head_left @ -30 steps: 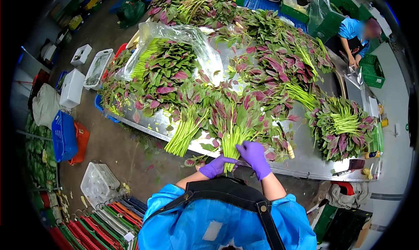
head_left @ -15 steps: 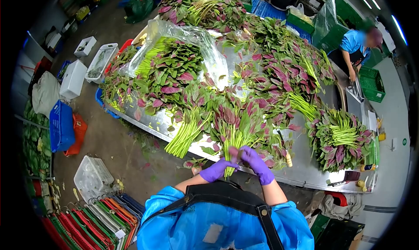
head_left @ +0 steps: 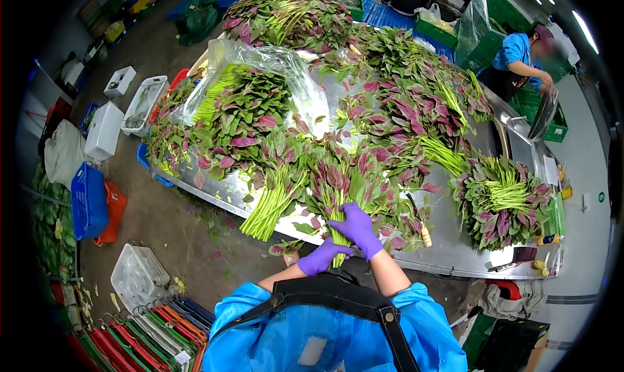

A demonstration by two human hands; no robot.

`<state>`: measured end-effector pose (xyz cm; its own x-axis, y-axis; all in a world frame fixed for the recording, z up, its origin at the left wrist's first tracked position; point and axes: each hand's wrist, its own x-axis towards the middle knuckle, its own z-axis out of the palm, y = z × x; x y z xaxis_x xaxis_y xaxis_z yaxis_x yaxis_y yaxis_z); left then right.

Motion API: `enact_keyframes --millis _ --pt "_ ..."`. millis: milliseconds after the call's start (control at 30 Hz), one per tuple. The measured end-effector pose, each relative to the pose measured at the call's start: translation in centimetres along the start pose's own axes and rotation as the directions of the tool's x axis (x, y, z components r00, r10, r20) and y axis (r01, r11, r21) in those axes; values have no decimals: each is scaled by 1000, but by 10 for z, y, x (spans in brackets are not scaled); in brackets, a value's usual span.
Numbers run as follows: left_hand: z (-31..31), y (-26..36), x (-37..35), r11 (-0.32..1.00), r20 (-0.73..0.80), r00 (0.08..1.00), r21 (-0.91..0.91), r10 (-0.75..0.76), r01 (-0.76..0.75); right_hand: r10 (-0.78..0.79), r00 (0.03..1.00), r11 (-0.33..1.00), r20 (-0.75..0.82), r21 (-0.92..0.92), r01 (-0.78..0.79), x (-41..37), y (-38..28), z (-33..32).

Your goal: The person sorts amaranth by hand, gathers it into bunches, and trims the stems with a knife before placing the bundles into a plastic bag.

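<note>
At the front edge of the metal table (head_left: 227,202), my left hand (head_left: 323,256), in a purple glove, is wrapped round the lower stems of a bunch of red-green leafy vegetables (head_left: 330,182). My right hand (head_left: 355,229), gloved too, lies closed round the same bunch higher up, where stems meet leaves. Just left of it rests another bunch with pale green stems (head_left: 266,208). A wooden-handled tool (head_left: 426,235) lies to the right among loose leaves. Farther right sits a round bunch with its cut stems showing (head_left: 510,193).
Clear plastic (head_left: 302,79) partly covers a leafy pile (head_left: 250,105) at the left. More greens (head_left: 416,99) spread behind. A knife (head_left: 504,266) lies at the right front corner. A co-worker (head_left: 518,63) stands at the back right, holding a metal lid-like panel (head_left: 545,114).
My right hand has moved from beside the lower stems up and left onto the bunch. The co-worker has lifted a panel. The whole view has shifted slightly.
</note>
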<state>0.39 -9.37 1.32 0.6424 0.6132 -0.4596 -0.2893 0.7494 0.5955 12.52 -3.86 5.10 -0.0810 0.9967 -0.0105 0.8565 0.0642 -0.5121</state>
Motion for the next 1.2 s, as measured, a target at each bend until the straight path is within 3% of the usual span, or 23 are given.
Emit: enact_keyframes --millis 100,167,200,300,400,500,533,567,600,633,667,733,767,800,833,867,900,933,1000,1033,1100,1167,1200 --pt "2 0 -2 1000 -50 999 -28 1 -3 83 987 990 135 99 -97 2 13 21" --pt "0 2 -3 1000 -44 999 -20 11 -12 150 955 735 254 618 -280 -6 22 15" --pt "0 2 -4 1000 -43 999 -23 8 -9 122 947 667 299 682 -301 -12 26 12" --pt "3 7 -4 996 1 999 -69 50 -50 -124 804 426 581 763 -486 -31 24 -27" --pt "-11 -3 1 998 83 995 -27 60 -58 -175 764 444 622 742 -502 -49 38 -71" --pt "-10 11 -4 969 144 987 -228 -65 97 8 745 489 667 647 -585 -62 86 -77" --pt "-12 10 -2 932 140 981 -319 -136 175 270 796 932 542 59 -357 -66 82 -83" --pt "-13 8 -1 930 136 981 -322 -139 176 344 897 761 279 -643 -92 -71 76 -86" --pt "-13 6 2 933 133 978 -301 -163 197 309 899 875 309 -463 -142 -61 69 -85" --pt "-14 4 7 936 130 974 -277 -185 215 20 998 983 60 -184 -9 -61 67 -65" --pt "-17 -5 11 961 167 968 -170 -188 216 16 996 1000 91 5 -16 -42 19 -73" --pt "-41 -52 38 944 154 979 -281 -132 171 -248 967 967 53 77 244 -24 -14 -31" --pt "-47 -66 47 908 148 984 -390 -100 151 -307 931 951 195 27 308 -11 -33 -7" --pt "-27 -45 28 972 -80 992 -219 -100 80 -436 893 898 113 -15 440 -6 -34 24" --pt "-28 -45 18 986 39 999 -166 16 -9 -470 854 832 224 -211 513 0 -25 63" --pt "-36 -45 12 882 98 981 432 165 -191 -435 861 828 263 -258 498 3 -24 79" --pt "-43 -45 8 420 231 941 849 247 -319 -399 867 821 299 -304 483 6 -25 87" --pt "-43 -39 8 413 233 940 852 248 -320 -402 868 821 292 -305 483 9 -31 75" --pt "-33 -22 7 768 191 967 589 169 -251 -600 797 785 72 244 569 11 -49 24" --pt "-26 -15 6 894 184 975 406 123 -189 -601 796 785 74 244 570 5 -55 4" --pt "-13 -7 4 999 205 978 -16 34 -32 -123 992 699 39 712 59 -4 -54 -29" --pt "-10 -3 2 996 161 987 -92 1 14 251 963 481 102 850 -215 -15 -18 -27" --pt "-9 -2 1 984 116 992 -167 -42 61 259 961 483 96 849 -215 -23 -3 -26"
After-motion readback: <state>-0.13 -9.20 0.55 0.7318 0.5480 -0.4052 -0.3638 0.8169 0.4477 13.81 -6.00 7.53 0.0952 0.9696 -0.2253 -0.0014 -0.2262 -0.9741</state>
